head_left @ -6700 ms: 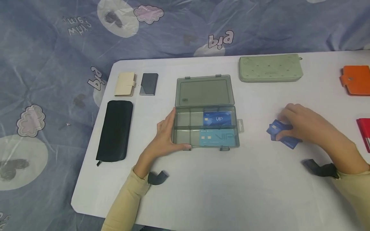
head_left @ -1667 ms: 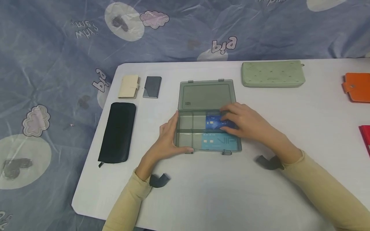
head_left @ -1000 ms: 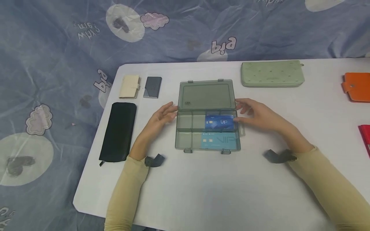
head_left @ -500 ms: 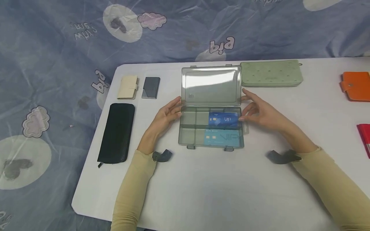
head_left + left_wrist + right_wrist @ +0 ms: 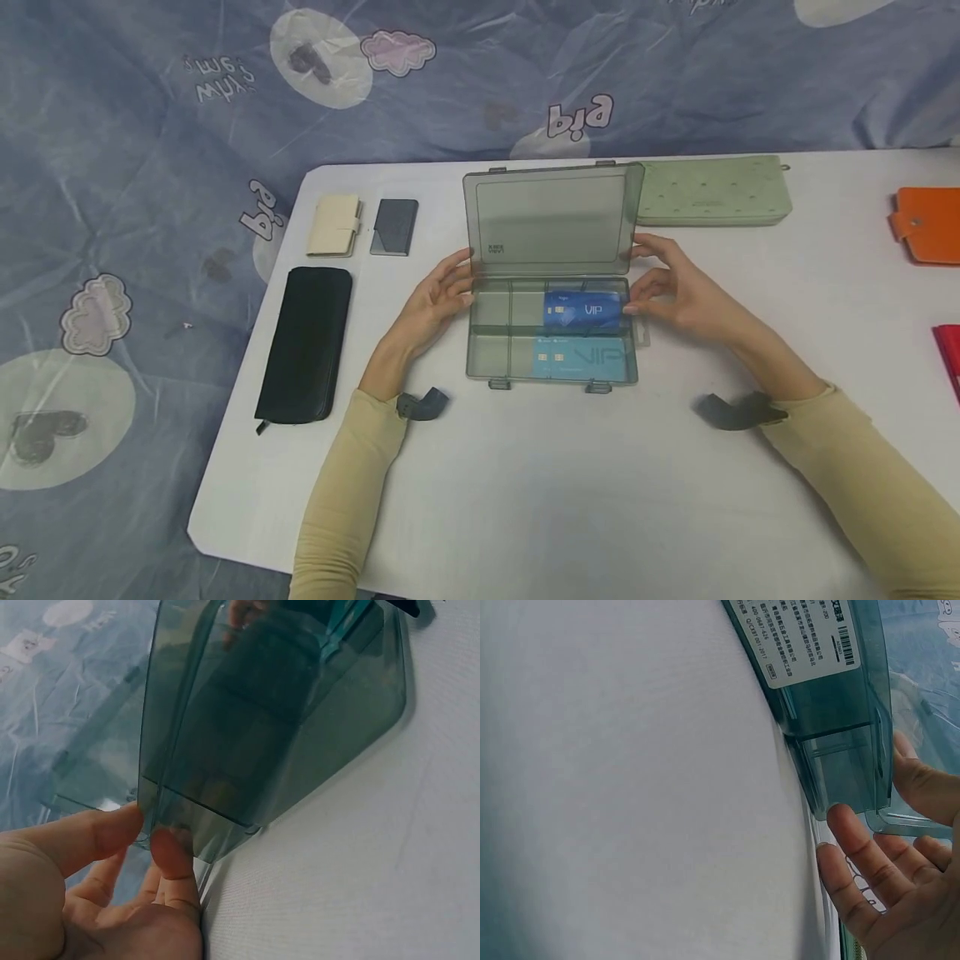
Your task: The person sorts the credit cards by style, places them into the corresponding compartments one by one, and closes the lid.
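A translucent grey-green compartment box point(image 5: 489, 358) stands in front of me with its lid point(image 5: 551, 218) swung up and leaning back. In its back row lies a dark blue VIP card point(image 5: 577, 310). A light blue VIP card point(image 5: 573, 358) lies in the front row. My left hand point(image 5: 429, 310) grips the box's left side near the hinge; in the left wrist view, the thumb and fingers point(image 5: 174, 853) pinch its corner. On the opposite side my right hand point(image 5: 690, 292) holds the box between thumb and fingers. A printed label point(image 5: 802, 641) on the underside shows in the right wrist view.
The raised lid overlaps a green zip wallet point(image 5: 712, 192) at the back. A black zip wallet point(image 5: 306, 346), a cream card holder point(image 5: 333, 225) and a dark grey card case point(image 5: 394, 227) lie left. An orange wallet point(image 5: 930, 225) and a red item point(image 5: 948, 354) lie far right.
The right hand brought blue cards from the right side to the box and let go. Both hands then took the box's sides, shifting it slightly; its lid has risen from lying flat.
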`<act>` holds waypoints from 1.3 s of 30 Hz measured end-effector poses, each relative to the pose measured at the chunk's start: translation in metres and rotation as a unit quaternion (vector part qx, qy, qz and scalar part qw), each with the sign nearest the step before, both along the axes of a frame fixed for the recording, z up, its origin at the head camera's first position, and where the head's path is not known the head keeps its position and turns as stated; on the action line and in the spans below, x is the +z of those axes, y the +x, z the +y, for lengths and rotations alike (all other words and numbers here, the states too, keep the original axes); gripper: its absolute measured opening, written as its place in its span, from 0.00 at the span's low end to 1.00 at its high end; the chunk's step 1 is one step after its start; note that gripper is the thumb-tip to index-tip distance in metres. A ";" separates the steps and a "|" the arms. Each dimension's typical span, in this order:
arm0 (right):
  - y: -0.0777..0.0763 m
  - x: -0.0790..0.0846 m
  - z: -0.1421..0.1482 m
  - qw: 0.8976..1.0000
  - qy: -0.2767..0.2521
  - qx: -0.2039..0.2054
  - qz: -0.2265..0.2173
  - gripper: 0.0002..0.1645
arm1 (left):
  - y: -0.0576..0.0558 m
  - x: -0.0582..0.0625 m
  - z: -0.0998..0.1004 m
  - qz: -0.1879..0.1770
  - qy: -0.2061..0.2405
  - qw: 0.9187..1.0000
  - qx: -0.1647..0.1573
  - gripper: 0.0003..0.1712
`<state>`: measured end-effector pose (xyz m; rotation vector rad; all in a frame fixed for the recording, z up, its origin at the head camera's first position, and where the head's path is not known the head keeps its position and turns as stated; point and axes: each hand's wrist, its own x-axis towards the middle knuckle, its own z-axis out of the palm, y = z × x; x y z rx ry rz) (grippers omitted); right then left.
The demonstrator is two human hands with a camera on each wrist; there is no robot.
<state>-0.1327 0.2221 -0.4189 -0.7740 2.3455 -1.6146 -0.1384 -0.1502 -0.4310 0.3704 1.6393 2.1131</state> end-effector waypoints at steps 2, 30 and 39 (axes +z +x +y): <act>0.001 0.000 0.000 1.000 -0.003 0.001 0.000 0.53 | 0.000 -0.001 0.000 -0.003 0.006 1.000 0.003 0.38; 0.047 0.016 -0.003 0.969 0.214 0.059 0.112 0.61 | 0.002 -0.013 -0.002 0.103 -0.057 0.993 -0.031 0.26; 0.043 0.017 -0.008 0.947 0.254 -0.009 0.194 0.36 | 0.010 0.009 0.015 0.216 -0.184 0.944 0.168 0.14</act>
